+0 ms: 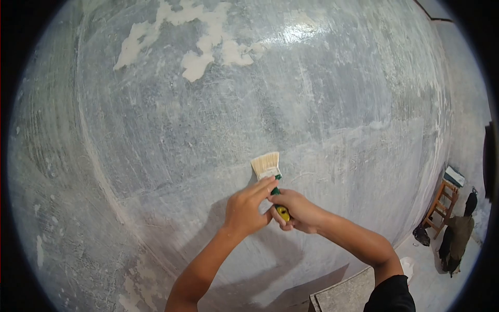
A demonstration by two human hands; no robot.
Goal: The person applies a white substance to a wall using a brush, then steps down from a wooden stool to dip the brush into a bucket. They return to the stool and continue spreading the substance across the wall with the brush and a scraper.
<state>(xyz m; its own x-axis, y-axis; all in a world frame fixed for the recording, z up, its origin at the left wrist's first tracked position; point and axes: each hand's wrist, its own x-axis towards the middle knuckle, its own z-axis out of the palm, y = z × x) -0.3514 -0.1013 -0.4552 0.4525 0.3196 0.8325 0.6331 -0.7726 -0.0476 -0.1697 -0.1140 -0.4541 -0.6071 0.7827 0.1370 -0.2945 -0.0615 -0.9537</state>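
Observation:
A wide paintbrush (265, 163) with pale bristles and a green and yellow handle points upward, its bristles at the grey, patchy wall (322, 109). My right hand (300, 209) is wrapped round the handle, and the yellow end shows between its fingers. Higher up, my left hand (248, 207) has its fingers closed against the brush near the whitish ferrule. Both hands overlap the lower wall in this view, and their shadows fall on it.
Bare pale patches (200, 44) mark the upper wall. At the right stands a wooden stool (441, 207) with a flat box (454, 177) on it. Near it are a black bag (421, 235) and a dark brown-and-black shape (458, 236). A grey slab (343, 294) juts in below.

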